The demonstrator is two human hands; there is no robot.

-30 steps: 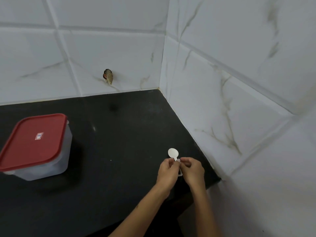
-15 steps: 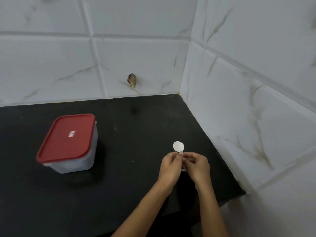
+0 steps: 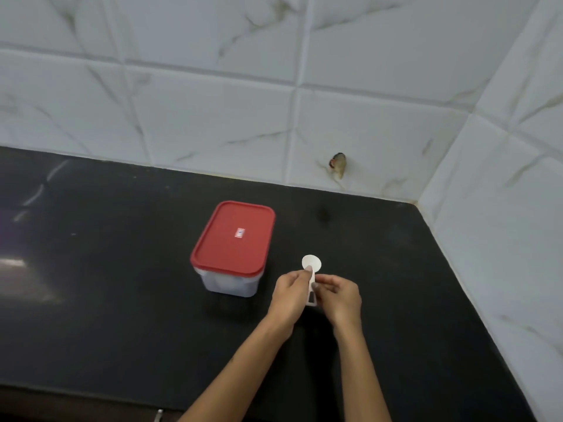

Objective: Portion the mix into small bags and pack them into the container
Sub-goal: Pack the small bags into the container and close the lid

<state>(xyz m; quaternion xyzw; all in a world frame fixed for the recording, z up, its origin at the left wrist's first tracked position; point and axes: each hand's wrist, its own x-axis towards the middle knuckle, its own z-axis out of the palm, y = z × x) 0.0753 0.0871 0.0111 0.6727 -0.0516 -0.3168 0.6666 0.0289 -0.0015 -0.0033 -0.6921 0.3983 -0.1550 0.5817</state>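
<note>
Holding a small white scoop [image 3: 311, 274] between them, the left hand [image 3: 291, 295] and right hand [image 3: 339, 295] each pinch its handle above the black counter [image 3: 122, 300]. Its round bowl points away from the person, the long axis running toward the tiled wall [image 3: 213, 117]. A container [image 3: 233, 248] with its red lid [image 3: 234, 236] on stands just left of the scoop, nearer the left hand. No bags or mix are visible, so opening that lid probably comes next.

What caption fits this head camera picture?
Both hands, left hand and right hand, hold a white scoop beside a red-lidded container.
</note>
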